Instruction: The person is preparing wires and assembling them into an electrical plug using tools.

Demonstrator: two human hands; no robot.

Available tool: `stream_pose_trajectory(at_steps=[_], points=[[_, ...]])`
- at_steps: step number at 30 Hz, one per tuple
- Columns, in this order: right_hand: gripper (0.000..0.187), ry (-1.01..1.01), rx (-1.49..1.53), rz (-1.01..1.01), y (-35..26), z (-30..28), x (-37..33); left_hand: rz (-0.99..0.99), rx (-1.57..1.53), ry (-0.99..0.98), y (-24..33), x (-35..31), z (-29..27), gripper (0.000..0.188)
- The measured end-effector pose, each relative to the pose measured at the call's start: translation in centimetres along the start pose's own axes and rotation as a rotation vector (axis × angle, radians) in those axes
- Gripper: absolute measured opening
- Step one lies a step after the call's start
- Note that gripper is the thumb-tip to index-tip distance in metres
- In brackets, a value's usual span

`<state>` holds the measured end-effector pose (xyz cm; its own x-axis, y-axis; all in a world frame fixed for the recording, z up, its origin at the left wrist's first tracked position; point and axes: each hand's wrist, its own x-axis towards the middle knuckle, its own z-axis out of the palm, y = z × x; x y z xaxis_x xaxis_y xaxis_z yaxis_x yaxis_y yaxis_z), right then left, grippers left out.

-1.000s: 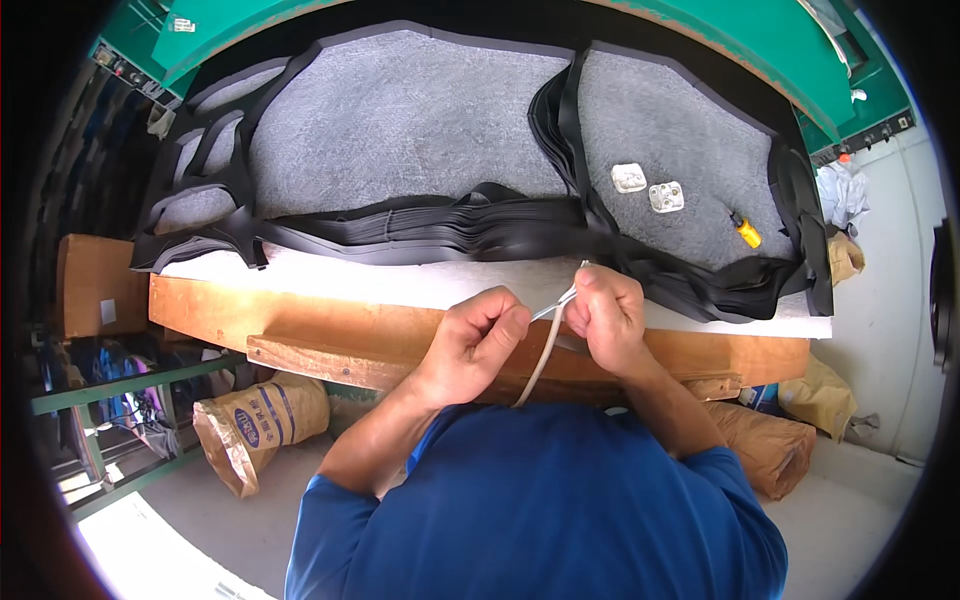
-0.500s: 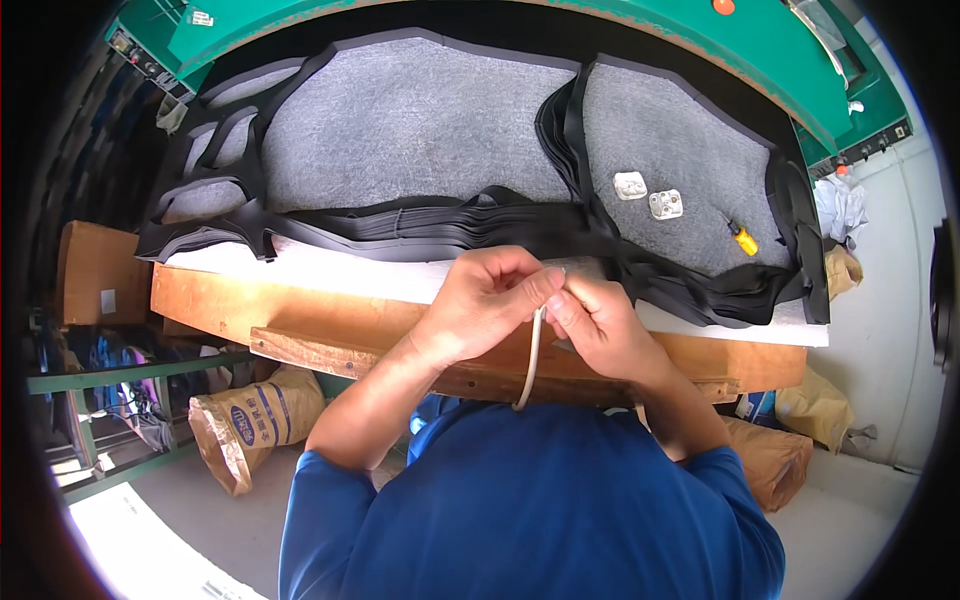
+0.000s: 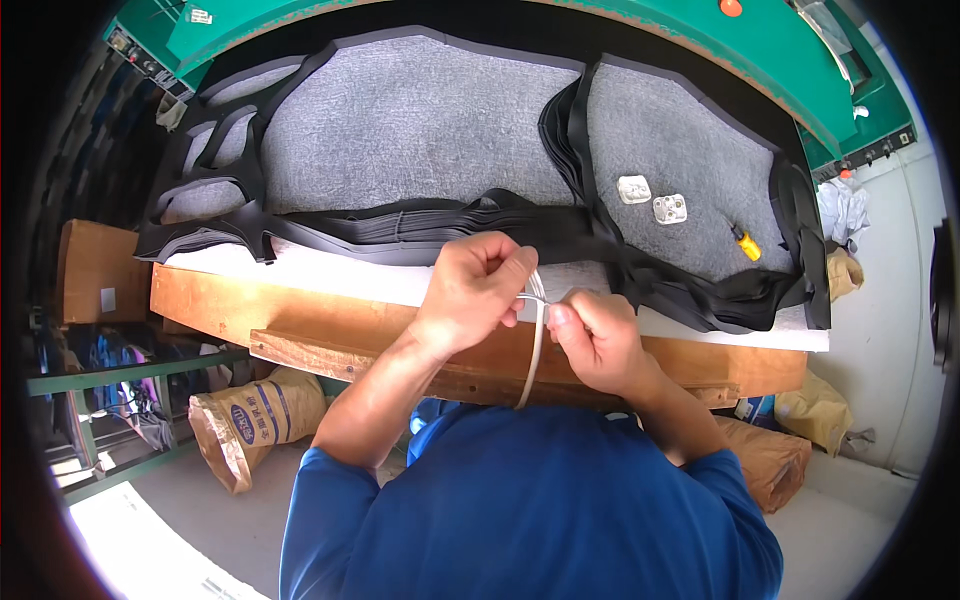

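A white cable [image 3: 533, 365] rises from the table's front edge between my hands, with thin pale strands spread at its upper end. Thumb and fingers of my left hand [image 3: 466, 292] pinch the strands at the top. On the other side, my right hand [image 3: 600, 338] is closed with its thumb against a strand near the cable's end; the exact grip is partly hidden by the fingers. Farther right lie two small white plastic pieces, a plain one [image 3: 633, 189] and one with small fittings inside [image 3: 670, 208]. Near them rests a screwdriver with a yellow handle [image 3: 747, 243].
Stacked black cut sheets [image 3: 470, 228] frame grey textured material [image 3: 410, 120] across the table. A green machine beam [image 3: 560, 15] spans the back. The wooden table edge [image 3: 230, 302] runs in front of me. Paper sacks [image 3: 262, 420] and a cardboard box [image 3: 98, 270] stand around.
My hands have drawn apart, the left one shifting left and up, the right one slightly down. Thin strands at the cable's end now show between them.
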<state>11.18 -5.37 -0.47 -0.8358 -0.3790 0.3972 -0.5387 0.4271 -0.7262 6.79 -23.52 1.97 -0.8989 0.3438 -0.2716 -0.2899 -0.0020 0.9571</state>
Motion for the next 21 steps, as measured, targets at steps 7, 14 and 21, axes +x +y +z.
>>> stream_pose_trajectory(at_steps=[7, 14, 21], points=[[0.023, 0.013, 0.589, 0.338, 0.1, -0.4, -0.4, -0.083, -0.25, -0.128, -0.2, -0.2, 0.3, 0.021], [0.016, 0.02, 0.622, 0.224, -0.7, 0.4, -0.3, -0.094, -0.365, -0.095, -1.0, -0.2, -0.3, 0.022], [0.013, -0.036, 0.784, 0.462, 0.3, -0.4, -0.1, 0.063, -0.424, -0.124, -3.2, -1.8, -0.2, 0.03]])
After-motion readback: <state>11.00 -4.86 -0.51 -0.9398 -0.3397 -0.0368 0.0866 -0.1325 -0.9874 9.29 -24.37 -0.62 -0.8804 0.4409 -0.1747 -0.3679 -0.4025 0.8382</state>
